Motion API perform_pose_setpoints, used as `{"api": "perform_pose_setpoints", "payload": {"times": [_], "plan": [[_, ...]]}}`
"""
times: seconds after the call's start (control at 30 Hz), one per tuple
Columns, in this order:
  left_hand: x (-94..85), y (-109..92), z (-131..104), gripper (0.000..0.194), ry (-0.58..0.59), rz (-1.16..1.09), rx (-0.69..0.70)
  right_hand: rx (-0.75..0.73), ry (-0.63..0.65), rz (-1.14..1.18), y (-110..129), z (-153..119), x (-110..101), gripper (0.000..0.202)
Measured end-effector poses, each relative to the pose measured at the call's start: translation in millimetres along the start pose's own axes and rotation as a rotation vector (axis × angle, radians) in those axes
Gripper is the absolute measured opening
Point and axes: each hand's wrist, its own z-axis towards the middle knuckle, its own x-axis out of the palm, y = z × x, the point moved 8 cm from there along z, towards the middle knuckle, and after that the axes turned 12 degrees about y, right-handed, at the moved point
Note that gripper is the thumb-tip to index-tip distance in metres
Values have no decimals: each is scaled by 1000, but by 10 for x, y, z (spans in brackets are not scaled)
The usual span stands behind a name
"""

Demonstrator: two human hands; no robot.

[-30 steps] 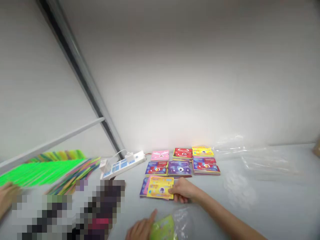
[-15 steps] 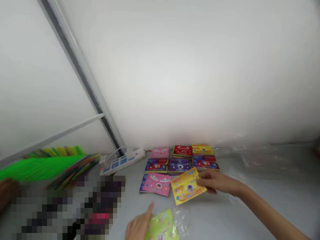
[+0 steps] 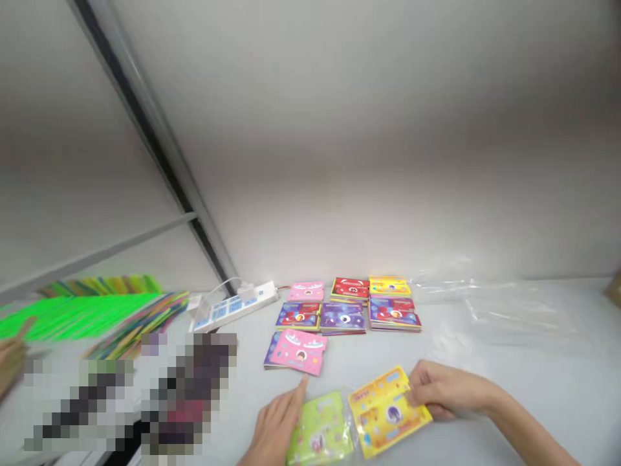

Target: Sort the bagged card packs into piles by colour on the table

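Observation:
My right hand (image 3: pixel 444 390) pinches the right edge of a yellow printed card (image 3: pixel 381 424), tilted just above the table. Low in the view, my left hand (image 3: pixel 279 421) is at the left edge of a green printed card (image 3: pixel 323 424), which has shiny clear plastic about it. Its index finger stretches forward, and its thumb is hidden by the green card. The yellow card's left edge comes close to the plastic; whether they touch I cannot tell. Beyond my left fingertip lies a pink card (image 3: pixel 303 353) on top of a small pile.
Behind stand several stacks of cards, among them a purple stack (image 3: pixel 343 318) and a red stack (image 3: pixel 350 288). A white power strip (image 3: pixel 237 306) lies to their left. Clear plastic wrap (image 3: pixel 519 307) is at the back right. Another person's hand (image 3: pixel 10 362) is beside bright green strips (image 3: pixel 82 315).
My right hand has brought the yellow card down, nearer to me, from beside the pink card to just right of the green one. My left hand has stayed with the green card.

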Motion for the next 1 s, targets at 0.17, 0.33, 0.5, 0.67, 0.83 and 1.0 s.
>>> {"api": "perform_pose_setpoints", "payload": {"times": [0.17, 0.33, 0.5, 0.67, 0.83, 1.0], "plan": [[6, -21, 33, 93, 50, 7, -33, 15, -18, 81, -147, -33, -25, 38], [54, -64, 157, 95, 127, 38, -1, 12, -70, 107, -191, 17, -2, 37], [187, 58, 287, 102, 154, 80, -10, 4, -189, 67, -158, -41, -157, 36], [218, 106, 286, 101, 106, 104, -14, 57, -523, -14, -185, -271, -528, 42], [210, 74, 252, 99, 111, 92, -6, -26, -560, -12, -90, -326, -560, 44], [174, 33, 256, 99, 91, 94, 13, -30, -492, 35, -82, -214, -444, 41]]}}
